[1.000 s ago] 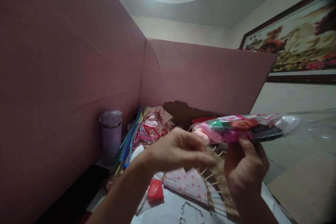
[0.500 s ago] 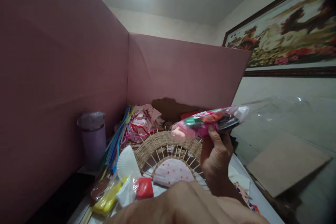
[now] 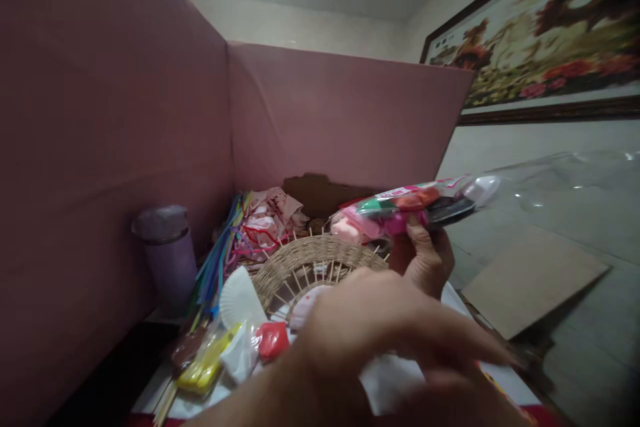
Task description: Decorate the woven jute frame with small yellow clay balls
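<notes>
My right hand (image 3: 426, 260) is raised and closed on a clear plastic pack of coloured clay pieces (image 3: 407, 208), holding it flat from below. My left hand (image 3: 395, 323) is low in the foreground, its fingers stretched out to the right over a white sheet (image 3: 387, 383), and nothing shows in them. Behind both hands lies a half-woven straw basket (image 3: 310, 260) with thin sticks poking out of its rim. A small red packet (image 3: 273, 340) lies just left of my left hand.
A purple tumbler (image 3: 165, 247) stands at the left by the pink cardboard partition (image 3: 340, 113). Coloured straws (image 3: 220, 257), crumpled pink paper (image 3: 270, 220), a white paper liner (image 3: 240, 297) and a yellow packet (image 3: 205, 363) crowd the table. A cardboard sheet (image 3: 530, 273) lies on the floor.
My left hand left the pack, dropped low, and now reaches rightward across the foreground. My right hand kept the pack raised. The camera turned slightly left and down.
</notes>
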The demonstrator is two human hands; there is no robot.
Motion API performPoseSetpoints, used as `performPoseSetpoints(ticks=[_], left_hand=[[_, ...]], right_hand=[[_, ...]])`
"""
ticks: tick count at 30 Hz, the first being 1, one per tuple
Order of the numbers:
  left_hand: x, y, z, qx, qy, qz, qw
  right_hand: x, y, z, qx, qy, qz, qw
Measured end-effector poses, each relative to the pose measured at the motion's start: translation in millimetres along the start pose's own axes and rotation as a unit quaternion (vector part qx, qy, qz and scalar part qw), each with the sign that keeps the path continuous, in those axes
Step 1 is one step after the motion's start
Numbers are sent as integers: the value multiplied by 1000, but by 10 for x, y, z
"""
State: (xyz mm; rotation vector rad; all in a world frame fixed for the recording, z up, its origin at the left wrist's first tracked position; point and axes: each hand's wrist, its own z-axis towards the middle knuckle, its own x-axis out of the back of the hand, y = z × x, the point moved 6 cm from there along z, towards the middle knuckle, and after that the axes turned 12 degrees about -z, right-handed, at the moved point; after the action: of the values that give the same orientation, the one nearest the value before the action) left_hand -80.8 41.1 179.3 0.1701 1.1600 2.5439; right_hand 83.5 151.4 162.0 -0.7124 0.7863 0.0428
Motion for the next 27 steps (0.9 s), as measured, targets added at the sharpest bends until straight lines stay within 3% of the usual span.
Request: performPoseSetpoints(ticks=[1,4,5,7,9,10,13,17,21,24,27], left_hand=[[32,61,132,-19,-3,-11,1000],[287,106,415,-94,62,-93,989],[335,5,482,-65,58,-78,993],[288,-363,556,75,-34,-15,996],[150,-754,519,190,-140,9,972],[86,-911,500,218,-156,-1,963],[-15,-1176,540,193,-18,-227,954],[-72,-1307,581,168,128,-488,847],[105,-1247,658,163,188,-562,789],[350,-1197,708,149,228,-564,779],[617,-1135,748,103,265,-564,775]], right_hand=[[8,-19,15,9,6,4,1000],[27,-59,31,29,19,-3,999],[28,-60,25,29,20,-9,999],[21,-35,-4,18,15,-15,1000],[4,21,-56,-3,3,-16,1000],[-3,57,-90,-16,-2,-13,1000],[-29,190,-230,-75,-21,1,997],[-123,353,-455,-160,-75,12,984],[-192,486,-559,-199,-112,4,974],[-197,590,-541,-199,-149,-24,968],[-83,698,-464,-198,-123,-56,971]])
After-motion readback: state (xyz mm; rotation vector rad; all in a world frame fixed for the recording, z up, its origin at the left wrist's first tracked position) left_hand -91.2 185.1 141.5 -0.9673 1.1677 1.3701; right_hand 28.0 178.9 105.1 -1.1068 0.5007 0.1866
